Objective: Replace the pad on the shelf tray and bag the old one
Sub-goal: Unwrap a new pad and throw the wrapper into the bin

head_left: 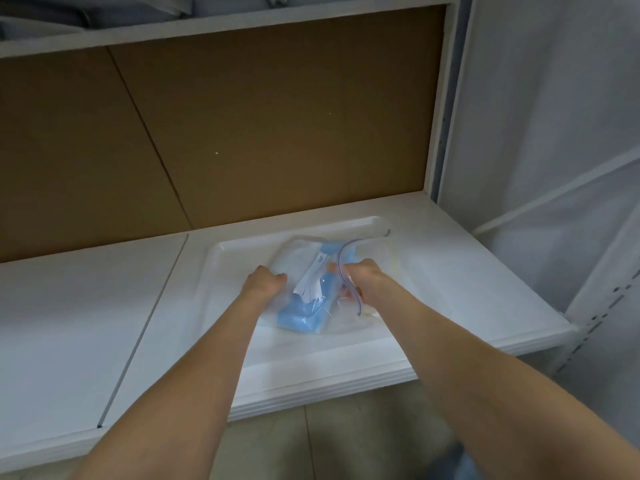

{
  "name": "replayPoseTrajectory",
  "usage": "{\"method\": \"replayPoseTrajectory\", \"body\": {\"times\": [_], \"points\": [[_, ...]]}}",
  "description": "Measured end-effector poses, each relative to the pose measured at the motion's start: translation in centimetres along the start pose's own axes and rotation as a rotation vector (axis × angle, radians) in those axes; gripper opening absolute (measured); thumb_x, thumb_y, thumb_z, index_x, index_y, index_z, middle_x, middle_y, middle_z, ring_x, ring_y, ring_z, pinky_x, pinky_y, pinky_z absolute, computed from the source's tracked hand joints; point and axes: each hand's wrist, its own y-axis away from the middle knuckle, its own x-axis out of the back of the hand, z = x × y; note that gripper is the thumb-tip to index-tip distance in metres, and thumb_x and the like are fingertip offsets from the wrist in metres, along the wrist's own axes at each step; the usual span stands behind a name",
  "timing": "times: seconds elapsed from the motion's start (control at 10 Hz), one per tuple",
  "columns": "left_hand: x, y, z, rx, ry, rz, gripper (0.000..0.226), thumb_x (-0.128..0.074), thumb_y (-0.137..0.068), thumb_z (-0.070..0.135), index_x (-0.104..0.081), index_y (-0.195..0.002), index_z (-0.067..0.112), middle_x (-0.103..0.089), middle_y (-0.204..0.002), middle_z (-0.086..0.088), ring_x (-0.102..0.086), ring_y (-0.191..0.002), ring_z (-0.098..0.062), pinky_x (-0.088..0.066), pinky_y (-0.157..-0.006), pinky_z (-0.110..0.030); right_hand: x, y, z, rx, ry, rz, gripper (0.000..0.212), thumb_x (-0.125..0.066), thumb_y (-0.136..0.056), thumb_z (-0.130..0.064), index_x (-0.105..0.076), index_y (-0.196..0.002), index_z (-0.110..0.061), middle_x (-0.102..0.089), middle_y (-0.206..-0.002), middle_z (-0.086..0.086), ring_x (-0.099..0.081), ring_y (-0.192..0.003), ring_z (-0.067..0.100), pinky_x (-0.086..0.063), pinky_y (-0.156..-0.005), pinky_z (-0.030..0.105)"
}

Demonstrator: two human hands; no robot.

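White shelving (86,323) backed by a brown board panel (242,133) fills the view, and a dark groove (145,327) is seen running across its left part. Just right of that groove, a shallow white tray (221,244) is set on the shelf. The left hand (264,282) is closed over the left edge of a clear zip bag (298,252), its fingers curled down onto the plastic, probably so that the bag is pinned against the tray while it is worked. A folded blue pad (301,313), judged to be the old one, is seen inside the bag, which lies flat near the tray's middle. The right hand (363,277) is clamped on the bag's mouth, where the purple zip strip (341,258) is looped up over the knuckles; the opening seems to be held so that the pad can be pushed fully in or the seal pressed. Whether a fresh pad has been laid on the tray cannot be told. Further right, pale sheeting (554,133) is hung beside a perforated upright (588,327), and a tiled floor (363,427) is glimpsed below the shelf edge.
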Motion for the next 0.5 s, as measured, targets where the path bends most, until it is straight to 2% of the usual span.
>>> {"method": "replayPoseTrajectory", "body": {"times": [0.1,0.2,0.3,0.4,0.5], "points": [[-0.1,-0.7,-0.2,0.007,0.085,0.073,0.046,-0.046,-0.097,0.031,-0.055,-0.121,-0.007,-0.058,-0.125,-0.024,-0.056,-0.113,-0.038,-0.045,-0.091,-0.037,-0.5,-0.2,-0.2,-0.023,0.078,-0.020,0.019,-0.069,-0.086,-0.018,-0.056,-0.080,-0.005,-0.057,-0.069,0.009,-0.054,-0.056,0.020,-0.048,-0.058,0.029],[0.0,-1.2,-0.6,0.063,0.237,0.105,0.052,-0.044,-0.098,0.037,-0.055,-0.121,-0.008,-0.058,-0.124,-0.023,-0.055,-0.114,-0.039,-0.044,-0.094,-0.037,-0.9,-0.8,-0.1,-0.043,0.146,-0.036,0.021,-0.066,-0.087,-0.018,-0.054,-0.073,-0.010,-0.054,-0.067,0.007,-0.050,-0.055,0.019,-0.046,-0.059,0.028],[0.5,-1.3,-1.2,0.082,0.306,0.140,0.042,-0.052,-0.094,0.032,-0.062,-0.110,-0.006,-0.063,-0.114,-0.022,-0.059,-0.106,-0.038,-0.046,-0.086,-0.034,-1.1,-1.8,-0.3,-0.003,0.242,-0.076,0.027,-0.060,-0.093,-0.021,-0.046,-0.071,-0.014,-0.062,-0.098,0.011,-0.061,-0.086,0.025,-0.052,-0.088,0.032],[1.6,-1.6,-1.9,0.092,0.322,0.218,0.028,-0.061,-0.087,0.028,-0.070,-0.086,0.001,-0.070,-0.099,-0.019,-0.065,-0.094,-0.036,-0.050,-0.078,-0.033,-0.7,-1.9,-0.7,-0.013,0.282,-0.054,0.021,-0.054,-0.098,-0.023,-0.057,-0.096,-0.002,-0.061,-0.108,0.013,-0.060,-0.104,0.026,-0.045,-0.103,0.037],[3.1,-1.9,-2.6,0.116,0.314,0.248,0.020,-0.059,-0.089,0.020,-0.071,-0.078,0.008,-0.071,-0.094,-0.011,-0.065,-0.086,-0.028,-0.049,-0.075,-0.029,0.1,-0.2,-1.3,0.043,0.227,0.019,0.019,-0.046,-0.097,-0.005,-0.062,-0.105,0.003,-0.061,-0.089,0.014,-0.052,-0.072,0.021,-0.058,-0.069,0.027]]}}
